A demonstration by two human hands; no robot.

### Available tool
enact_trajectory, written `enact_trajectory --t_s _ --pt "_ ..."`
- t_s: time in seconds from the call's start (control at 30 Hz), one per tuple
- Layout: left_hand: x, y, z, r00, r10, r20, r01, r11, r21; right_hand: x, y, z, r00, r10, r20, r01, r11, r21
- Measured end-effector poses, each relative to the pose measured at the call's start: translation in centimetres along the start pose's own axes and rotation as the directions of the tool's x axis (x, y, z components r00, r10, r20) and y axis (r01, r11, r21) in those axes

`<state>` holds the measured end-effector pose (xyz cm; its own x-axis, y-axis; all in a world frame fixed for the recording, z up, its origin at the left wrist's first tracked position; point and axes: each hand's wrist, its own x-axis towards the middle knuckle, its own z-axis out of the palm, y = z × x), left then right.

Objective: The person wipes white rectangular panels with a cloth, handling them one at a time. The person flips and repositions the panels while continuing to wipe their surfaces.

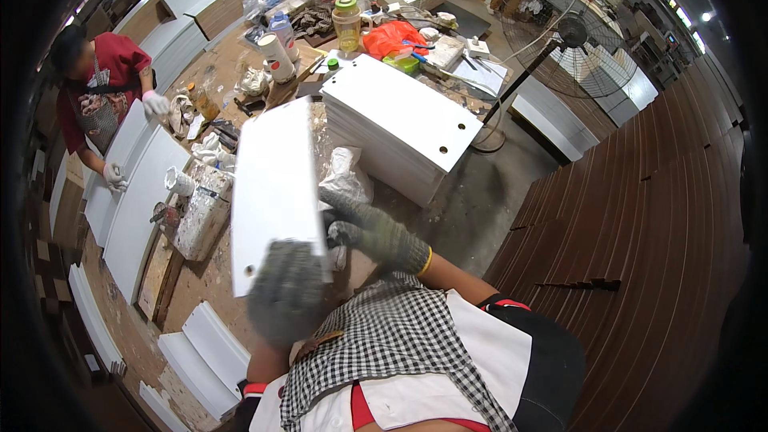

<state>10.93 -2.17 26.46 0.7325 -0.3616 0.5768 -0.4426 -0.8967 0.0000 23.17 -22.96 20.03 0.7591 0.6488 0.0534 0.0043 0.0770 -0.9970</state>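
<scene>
A long white panel (276, 168) is tilted in front of me, with a small hole near its near left corner. My left hand (286, 288), in a grey knit glove, is somewhat blurred and closed over the panel's near end. My right hand (380, 236), in a grey-green glove with a yellow cuff, is at the panel's right edge with its fingers curled against it; some fingertips are hidden. Just beyond, a stack of white panels (400, 112) with dark holes stands to the right. A crumpled white bag (346, 176) lies between stack and panel.
A paint-stained block (200, 212) and white cup (179, 182) are left. Jars (346, 24), a red plastic bag (394, 38) and rags clutter the far worktable. A fan (570, 30) stands far right, brown board stacks (640, 208) nearer. A co-worker (100, 96) handles panels left.
</scene>
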Motion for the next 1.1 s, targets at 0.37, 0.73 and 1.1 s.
enact_trajectory --t_s 0.37,0.73,1.1 --pt "10.6 -4.6 6.9 0.957 0.008 -0.289 -0.136 0.896 -0.424 -8.1 -4.3 -17.3 0.940 -0.339 -0.049 0.163 0.567 -0.807" --pt "19.8 -19.2 32.7 0.826 -0.415 0.381 0.368 -0.114 -0.923 -2.6 -8.9 -24.7 0.955 -0.296 -0.012 0.114 0.406 -0.907" --pt "22.7 -19.1 33.2 0.991 -0.137 0.008 0.107 0.738 -0.667 1.1 4.5 -17.8 0.347 -0.448 -0.824 0.431 0.857 -0.284"
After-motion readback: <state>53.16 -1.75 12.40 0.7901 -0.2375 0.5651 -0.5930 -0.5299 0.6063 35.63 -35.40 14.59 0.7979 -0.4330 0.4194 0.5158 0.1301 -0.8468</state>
